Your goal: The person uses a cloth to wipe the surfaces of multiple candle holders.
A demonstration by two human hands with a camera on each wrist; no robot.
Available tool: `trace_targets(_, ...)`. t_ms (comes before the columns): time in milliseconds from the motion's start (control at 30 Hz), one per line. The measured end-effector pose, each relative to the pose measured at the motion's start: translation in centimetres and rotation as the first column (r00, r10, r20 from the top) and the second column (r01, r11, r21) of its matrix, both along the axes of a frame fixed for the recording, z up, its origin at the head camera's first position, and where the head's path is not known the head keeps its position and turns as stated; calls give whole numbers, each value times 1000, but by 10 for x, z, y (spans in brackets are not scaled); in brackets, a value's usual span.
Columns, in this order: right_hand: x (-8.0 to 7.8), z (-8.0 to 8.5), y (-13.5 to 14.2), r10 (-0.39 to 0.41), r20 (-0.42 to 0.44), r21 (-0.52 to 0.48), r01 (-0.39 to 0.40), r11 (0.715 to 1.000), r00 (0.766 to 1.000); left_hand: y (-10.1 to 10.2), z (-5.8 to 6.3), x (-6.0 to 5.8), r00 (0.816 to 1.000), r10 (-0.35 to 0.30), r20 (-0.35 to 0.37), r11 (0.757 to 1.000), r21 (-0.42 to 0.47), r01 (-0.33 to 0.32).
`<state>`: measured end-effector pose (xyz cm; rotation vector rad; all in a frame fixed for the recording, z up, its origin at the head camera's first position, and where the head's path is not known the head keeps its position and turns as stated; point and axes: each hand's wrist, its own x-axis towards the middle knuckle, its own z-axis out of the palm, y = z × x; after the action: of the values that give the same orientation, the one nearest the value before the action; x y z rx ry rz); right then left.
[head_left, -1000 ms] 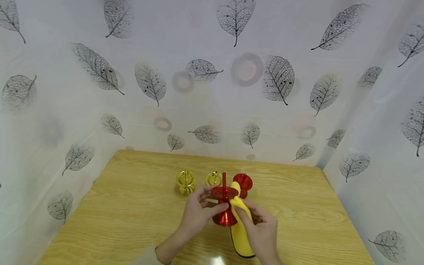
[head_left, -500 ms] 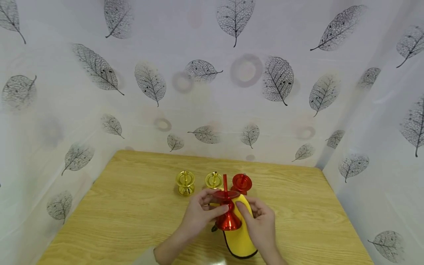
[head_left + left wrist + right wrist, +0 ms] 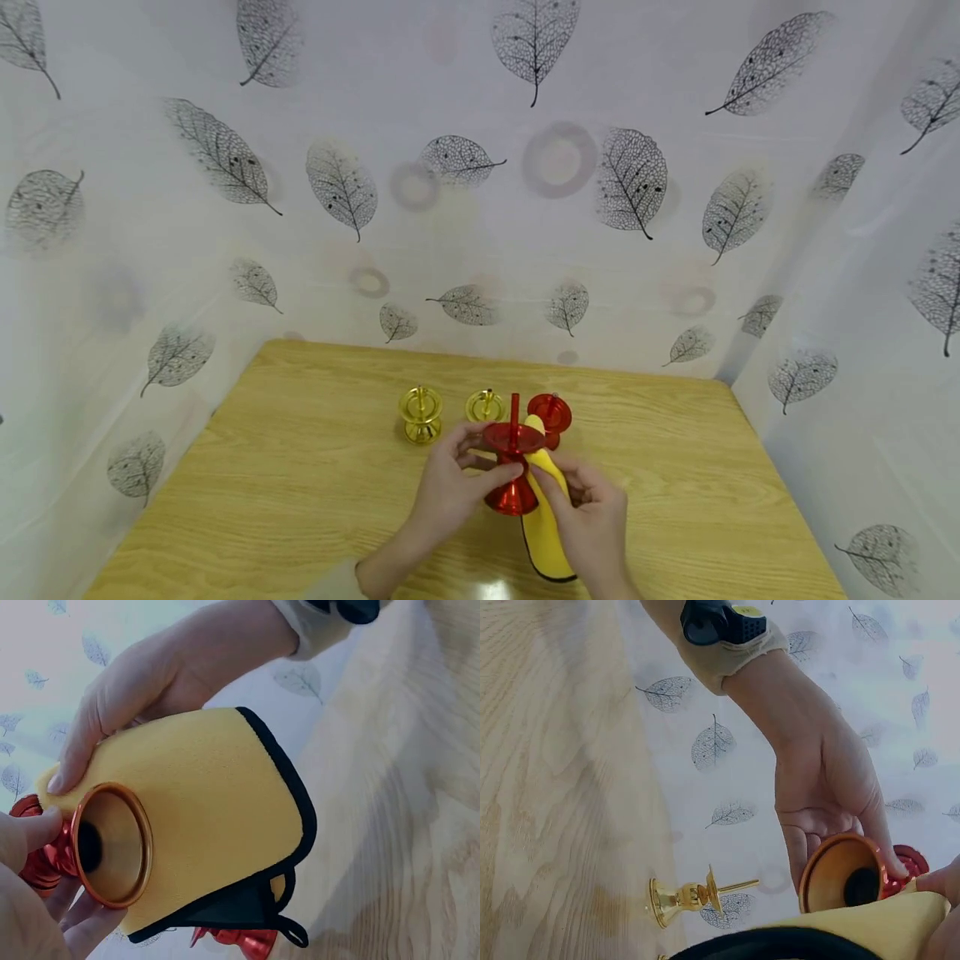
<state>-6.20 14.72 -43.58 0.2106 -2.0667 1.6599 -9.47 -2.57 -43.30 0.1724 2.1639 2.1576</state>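
Observation:
A shiny red candle holder with a tall spike and flared base is raised above the table. My left hand grips its narrow stem, thumb across the front. My right hand pinches a yellow cloth with black edging against the holder's right side. Seen from the left wrist, the cloth hangs broad behind the hollow base, with a black loop at one corner. In the right wrist view, the left hand has its fingers around the holder beneath its dish.
Behind the hands, two gold candle holders and a second red one stand upright on the wooden table. A pale curtain printed with leaves encloses the table's back and sides.
Half a second ago the red holder dipped and the cloth spread wider beside it. Now the holder is higher again, and the cloth looks narrow, its tip back up behind the dish.

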Motion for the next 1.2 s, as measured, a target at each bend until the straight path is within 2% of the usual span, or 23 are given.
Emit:
trace_targets(167,0,0,-1,-9,-20,9,9,1000,1000,2,0,0,998,27,-52,998,-63,-30)
trace_targets(300,-3,-1,5,-21,45,-33,23,999,999,2,2,2,998,21,-55,999,-33,-23)
trace_targets(400,-5,0,11,-18,124,-70,26,997,992,0,4,4,999,17,-31,1000,5,-17)
trace_targets(467,-6,0,15,0,137,-94,13,995,991,-2,6,4,1000,10,-12,1000,14,-10)
trace_targets(700,-7,-6,22,95,93,-161,-79,984,991,-7,6,0,996,-67,52,996,63,64)
trace_targets(867,-10,-11,27,168,100,-183,-148,972,981,-9,7,-1,984,-158,76,985,87,152)
trace_targets(967,-12,-12,29,197,113,-196,-173,965,974,-9,8,-1,980,-186,76,980,89,179)
trace_targets(1067,-13,-10,28,195,112,-194,-171,966,974,-8,8,-1,981,-182,60,981,79,177)
trace_targets(1200,-10,-7,21,152,72,-154,-139,978,986,-5,6,-1,992,-125,24,992,36,124)
